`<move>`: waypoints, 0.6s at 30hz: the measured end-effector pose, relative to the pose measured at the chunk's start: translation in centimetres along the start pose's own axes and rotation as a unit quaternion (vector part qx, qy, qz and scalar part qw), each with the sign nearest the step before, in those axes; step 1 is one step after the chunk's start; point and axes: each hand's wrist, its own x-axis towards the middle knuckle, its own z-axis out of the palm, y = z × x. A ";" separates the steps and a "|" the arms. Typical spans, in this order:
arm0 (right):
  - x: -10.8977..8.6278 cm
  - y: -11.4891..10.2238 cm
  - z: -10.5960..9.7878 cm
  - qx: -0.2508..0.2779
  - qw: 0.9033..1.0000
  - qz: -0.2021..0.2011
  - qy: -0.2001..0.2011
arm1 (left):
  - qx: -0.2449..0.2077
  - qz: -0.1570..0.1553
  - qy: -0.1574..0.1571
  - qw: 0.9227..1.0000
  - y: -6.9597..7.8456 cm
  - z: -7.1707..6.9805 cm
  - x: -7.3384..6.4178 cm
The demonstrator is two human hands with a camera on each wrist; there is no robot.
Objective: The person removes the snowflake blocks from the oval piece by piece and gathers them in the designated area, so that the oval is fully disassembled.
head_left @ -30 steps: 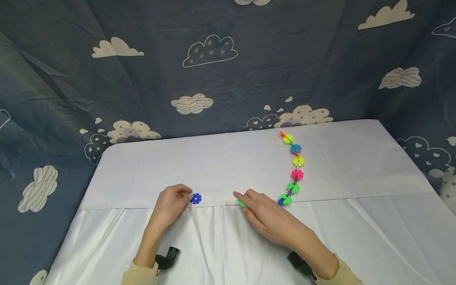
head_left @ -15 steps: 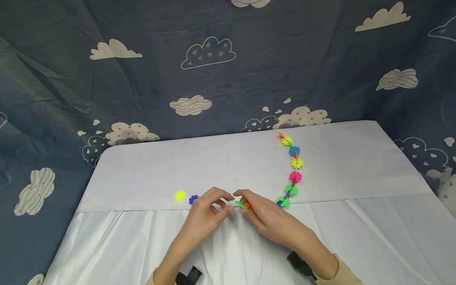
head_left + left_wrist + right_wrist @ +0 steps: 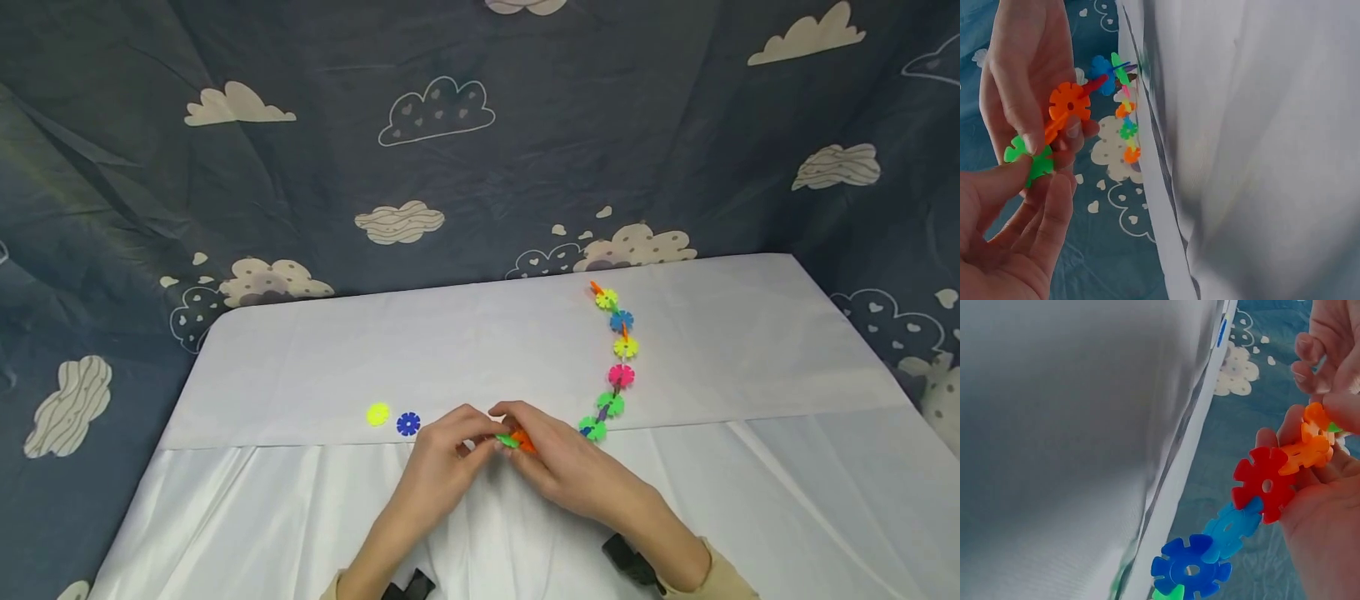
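My left hand (image 3: 442, 454) pinches a green notched plastic disc (image 3: 1038, 161) between thumb and fingers. From the other side, my right hand (image 3: 566, 467) holds the same end of a disc chain, its thumb at the green disc. Two orange discs (image 3: 1070, 105) come next to the green one and lie against the right fingers. Beyond them the right wrist view has a red disc (image 3: 1265, 485), a light blue disc (image 3: 1232, 529) and a dark blue disc (image 3: 1191, 565), slotted edge to edge. The chain's far part (image 3: 622, 375) curves across the table behind the right hand.
A loose yellow disc (image 3: 378, 414) and a loose blue disc (image 3: 408, 423) lie on the white-covered table (image 3: 300, 358), left of the hands. The table's front edge runs just behind the fingers. A dark cloud-print cloth (image 3: 315, 167) hangs behind.
My left hand has left the loose discs, uncovering the yellow one, and moved right to take hold of the green disc. My right hand stays in place, with more orange now showing at its fingers.
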 end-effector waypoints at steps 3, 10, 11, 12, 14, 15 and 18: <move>0.0 0.0 -0.1 0.012 1.000 -0.006 -0.004 | -0.016 -0.013 0.009 1.000 0.0 0.1 0.0; 0.0 0.0 -0.4 0.013 1.000 -0.008 -0.016 | -0.045 -0.026 0.019 0.998 -0.3 -0.1 0.0; 0.0 0.0 -0.4 0.009 1.000 -0.008 -0.013 | -0.045 -0.027 0.019 0.998 -0.3 -0.1 0.0; 0.0 0.1 -0.4 0.001 1.000 -0.010 -0.009 | -0.044 -0.027 0.021 0.998 -0.3 -0.2 0.0; 0.0 0.4 -0.5 -0.011 1.000 -0.011 -0.001 | -0.045 -0.030 0.023 0.998 -0.4 -0.2 0.0; -0.1 0.6 -0.5 -0.016 1.000 -0.011 0.002 | -0.045 -0.033 0.024 0.998 -0.4 -0.3 0.0; -0.1 1.0 -0.7 -0.006 1.000 -0.005 0.000 | -0.049 -0.038 0.025 0.998 -0.5 -0.4 0.0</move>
